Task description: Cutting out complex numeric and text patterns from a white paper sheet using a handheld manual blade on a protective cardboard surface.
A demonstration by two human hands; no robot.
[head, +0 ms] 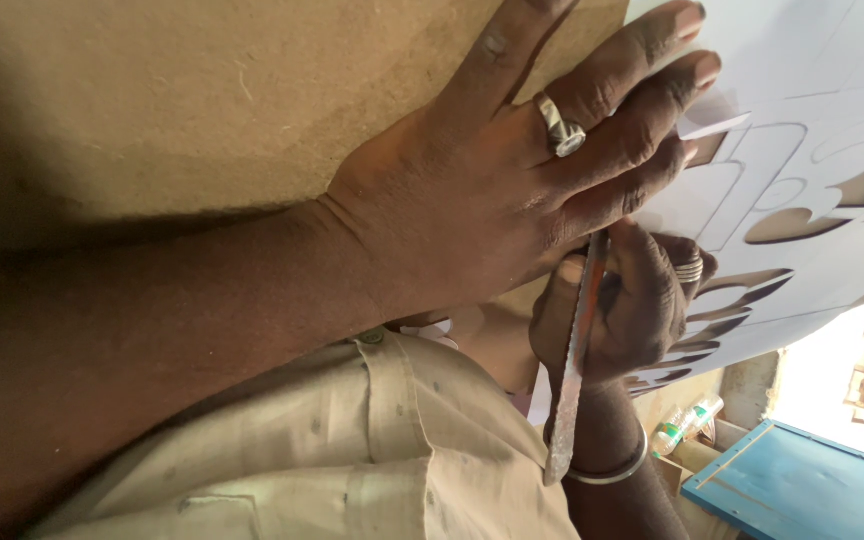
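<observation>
One hand (512,170) lay flat and open on a brown board (202,100), its fingertips pressing a white cut-out sheet (812,130) at the right. Which hand was left or right could not be told. Just below it, the other hand (622,310) was closed around a thin blade (572,370). The blade's long axis ran nearly upright in the frame, slightly tilted, one end up between the two hands, the other pointing down past a wrist bangle (612,472). A blue panel (802,490) sat lower right.
</observation>
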